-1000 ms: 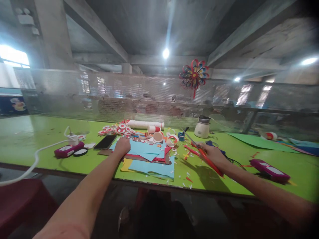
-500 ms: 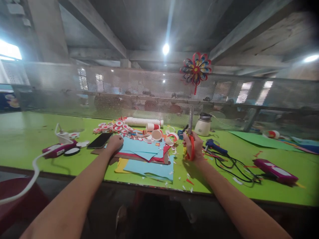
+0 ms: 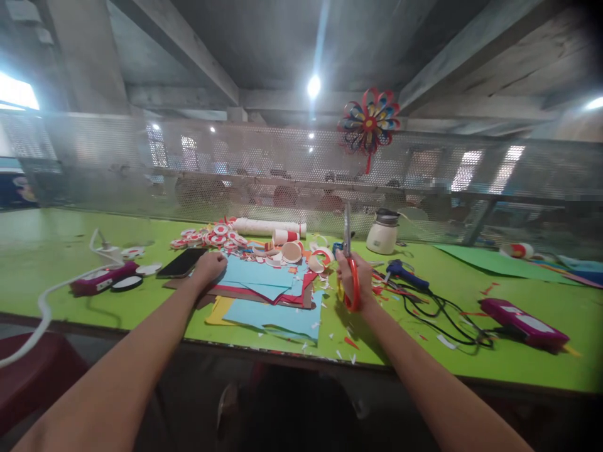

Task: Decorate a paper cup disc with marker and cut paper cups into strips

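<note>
My right hand (image 3: 357,276) grips a pair of scissors (image 3: 347,232) by its red-orange handles above the table, the blades together and pointing up. My left hand (image 3: 211,267) rests, fingers curled, at the left edge of light blue paper sheets (image 3: 257,276); nothing shows in it. Beneath those sheets lie red and brown sheets, with more blue and yellow paper (image 3: 282,317) nearer the table edge. Cut paper cups (image 3: 293,252) and paper scraps lie just beyond the sheets. Left of my left hand is a black phone (image 3: 180,263).
Red-and-white paper discs (image 3: 219,233) are piled before a long stack of cups (image 3: 268,227). A blue glue gun (image 3: 406,274) with black cable, a cream jug (image 3: 382,232) and purple power strips (image 3: 524,321) (image 3: 104,278) stand around. Green paper (image 3: 499,263) lies right; a paper flower (image 3: 369,122) hangs above.
My right hand has moved slightly left with the scissors. My left hand stays curled by the blue sheets. The whole view has shifted a little.
</note>
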The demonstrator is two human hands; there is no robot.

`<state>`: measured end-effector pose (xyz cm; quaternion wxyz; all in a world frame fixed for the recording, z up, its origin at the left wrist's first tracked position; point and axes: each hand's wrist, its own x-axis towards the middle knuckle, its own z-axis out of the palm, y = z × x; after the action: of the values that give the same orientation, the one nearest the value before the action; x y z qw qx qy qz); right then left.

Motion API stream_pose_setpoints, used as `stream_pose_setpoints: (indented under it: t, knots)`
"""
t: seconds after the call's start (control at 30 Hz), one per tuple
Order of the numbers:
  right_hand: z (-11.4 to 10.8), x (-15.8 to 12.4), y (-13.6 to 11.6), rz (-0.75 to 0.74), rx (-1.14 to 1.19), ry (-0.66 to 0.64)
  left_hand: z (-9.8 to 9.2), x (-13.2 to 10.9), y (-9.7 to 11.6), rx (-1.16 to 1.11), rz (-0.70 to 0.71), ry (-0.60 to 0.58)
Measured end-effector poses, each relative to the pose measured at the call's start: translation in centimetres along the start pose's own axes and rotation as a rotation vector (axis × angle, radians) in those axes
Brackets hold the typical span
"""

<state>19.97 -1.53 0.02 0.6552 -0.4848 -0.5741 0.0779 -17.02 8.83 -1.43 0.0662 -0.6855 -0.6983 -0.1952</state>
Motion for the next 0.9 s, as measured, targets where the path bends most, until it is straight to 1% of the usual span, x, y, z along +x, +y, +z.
stream_pose_setpoints:
  t: [0.13, 0.23, 0.43, 0.5, 0.57, 0.63, 0.73, 0.8, 0.9]
  knots:
    - [0.3, -0.7, -0.4, -0.073, -0.123, -0.074, -0.2, -0.2, 0.1, -0.015, 0.018, -0.017]
    - [0.3, -0.8, -0.3, -0.097, -0.196, -0.103, -0.3, -0.4, 0.3, -0.014, 0.025, -0.019]
    - [0.2, -0.3, 0.8, -0.064, -0.318, -0.052, -0.7, -0.8, 1.1, -0.009, 0.083, -0.024]
    - [0.2, -0.1, 1.2, -0.041, -0.352, -0.037, -1.3, -0.4, 1.7, -0.007, 0.098, -0.034]
    - [0.2, 0.1, 1.4, -0.018, -0.375, -0.031, -2.1, 0.6, 2.7, -0.013, 0.108, -0.039]
    - [0.2, 0.1, 1.5, 0.005, -0.392, -0.033, -3.0, 2.0, 4.4, -0.04, 0.126, -0.017]
    - [0.2, 0.2, 1.6, 0.038, -0.4, -0.033, -3.5, 4.2, 8.5, -0.116, 0.152, 0.006]
    - [0.2, 0.3, 1.7, 0.054, -0.398, -0.03, -3.0, 5.0, 12.0, -0.186, 0.18, 0.025]
    - [0.2, 0.5, 1.9, 0.061, -0.397, -0.027, -1.1, 4.9, 17.0, -0.293, 0.214, 0.047]
